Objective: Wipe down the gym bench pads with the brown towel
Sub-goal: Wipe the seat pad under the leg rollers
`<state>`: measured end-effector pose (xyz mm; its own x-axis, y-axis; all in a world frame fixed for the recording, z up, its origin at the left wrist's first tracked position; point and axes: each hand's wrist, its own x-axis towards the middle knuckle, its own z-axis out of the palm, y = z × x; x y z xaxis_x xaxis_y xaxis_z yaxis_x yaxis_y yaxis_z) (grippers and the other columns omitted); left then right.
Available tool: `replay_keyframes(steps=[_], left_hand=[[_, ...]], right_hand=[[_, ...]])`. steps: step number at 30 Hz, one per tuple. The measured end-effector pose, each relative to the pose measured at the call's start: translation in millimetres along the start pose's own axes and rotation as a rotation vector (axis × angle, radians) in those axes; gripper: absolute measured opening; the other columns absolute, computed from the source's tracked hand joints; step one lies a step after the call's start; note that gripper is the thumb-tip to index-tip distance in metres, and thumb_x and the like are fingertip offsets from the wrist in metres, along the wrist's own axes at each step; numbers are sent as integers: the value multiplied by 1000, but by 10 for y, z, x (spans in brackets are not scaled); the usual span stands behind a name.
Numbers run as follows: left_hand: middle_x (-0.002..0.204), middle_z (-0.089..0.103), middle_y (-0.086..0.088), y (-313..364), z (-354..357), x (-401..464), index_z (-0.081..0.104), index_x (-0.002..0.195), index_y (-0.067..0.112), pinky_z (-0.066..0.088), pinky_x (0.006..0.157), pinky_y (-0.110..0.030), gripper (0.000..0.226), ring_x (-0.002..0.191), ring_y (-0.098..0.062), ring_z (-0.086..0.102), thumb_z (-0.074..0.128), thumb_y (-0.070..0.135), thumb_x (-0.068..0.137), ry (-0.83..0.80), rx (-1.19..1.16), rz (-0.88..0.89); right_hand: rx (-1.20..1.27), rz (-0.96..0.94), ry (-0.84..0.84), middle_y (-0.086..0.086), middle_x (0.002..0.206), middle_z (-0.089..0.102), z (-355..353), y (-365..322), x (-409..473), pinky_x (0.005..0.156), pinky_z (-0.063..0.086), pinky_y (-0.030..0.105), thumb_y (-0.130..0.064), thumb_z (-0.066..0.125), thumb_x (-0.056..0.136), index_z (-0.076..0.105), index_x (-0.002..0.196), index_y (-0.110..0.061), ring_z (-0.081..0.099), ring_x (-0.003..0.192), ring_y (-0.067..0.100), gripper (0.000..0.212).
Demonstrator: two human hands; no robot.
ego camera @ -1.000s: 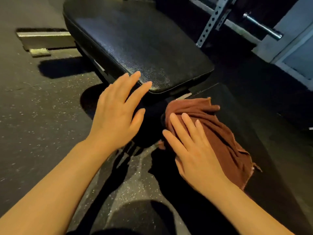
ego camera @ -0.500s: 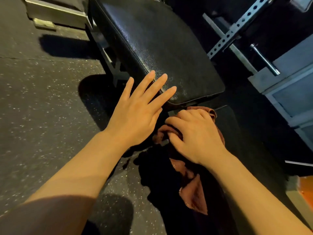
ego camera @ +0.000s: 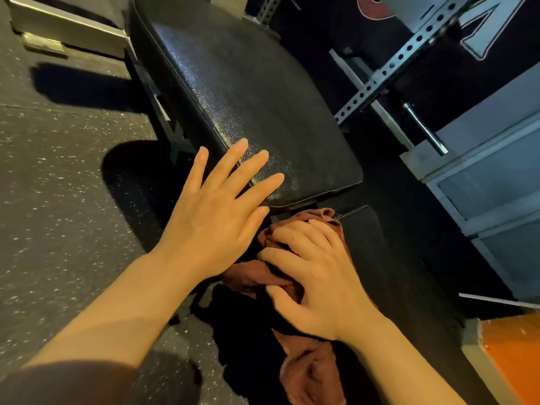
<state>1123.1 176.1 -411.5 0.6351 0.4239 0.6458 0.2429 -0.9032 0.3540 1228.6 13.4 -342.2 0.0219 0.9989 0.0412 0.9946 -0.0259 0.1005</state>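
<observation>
The black textured back pad [ego camera: 248, 92] of the bench runs from the top centre down to mid-frame. Below it lies the darker seat pad [ego camera: 377, 247], mostly in shadow. The brown towel [ego camera: 309, 366] is bunched on the seat pad, one end trailing toward me. My right hand [ego camera: 318, 276] grips the towel's upper part with curled fingers, just below the gap between the pads. My left hand [ego camera: 216, 211] is spread flat, its fingertips over the near corner of the back pad; contact is unclear.
Speckled black rubber floor [ego camera: 58, 200] fills the left. A metal bench foot [ego camera: 67, 27] lies top left. A perforated steel rack upright [ego camera: 388, 74] and a barbell end [ego camera: 423, 130] stand right of the bench. An orange box [ego camera: 514, 355] sits at lower right.
My right hand went from lying flat on the towel to bunching it in curled fingers. My left hand moved forward to the back pad's near corner. The view shifted toward the bench.
</observation>
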Motion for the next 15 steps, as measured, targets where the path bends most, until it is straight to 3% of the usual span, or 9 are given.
replay_keyframes(steps=[7,10,12,15], left_hand=[[156,39,-9,1,40,-9,49,146,24,15,115,-64,49,148,-33,25,35,37,100,29,75,6],[156,40,-9,-3,42,-10,49,146,25,14,115,-63,49,148,-33,26,35,37,100,33,85,12],[156,39,-9,-2,64,-12,49,146,25,15,115,-63,49,148,-33,25,36,37,99,36,81,14],[156,38,-12,-10,110,-7,48,145,24,18,114,-65,48,148,-35,24,39,35,98,57,57,10]], right_hand=[[153,281,57,-17,115,56,0,570,16,108,31,42,-82,35,82,59,118,-28,48,114,2,69],[159,471,92,-16,117,53,16,1009,-49,108,33,43,-88,24,79,58,123,-26,50,117,10,84],[172,556,108,-12,116,56,41,1176,-37,105,38,44,-88,25,79,60,120,-27,52,114,15,81],[194,592,157,-7,111,61,90,1127,49,102,38,48,-73,31,87,61,108,-33,53,109,14,54]])
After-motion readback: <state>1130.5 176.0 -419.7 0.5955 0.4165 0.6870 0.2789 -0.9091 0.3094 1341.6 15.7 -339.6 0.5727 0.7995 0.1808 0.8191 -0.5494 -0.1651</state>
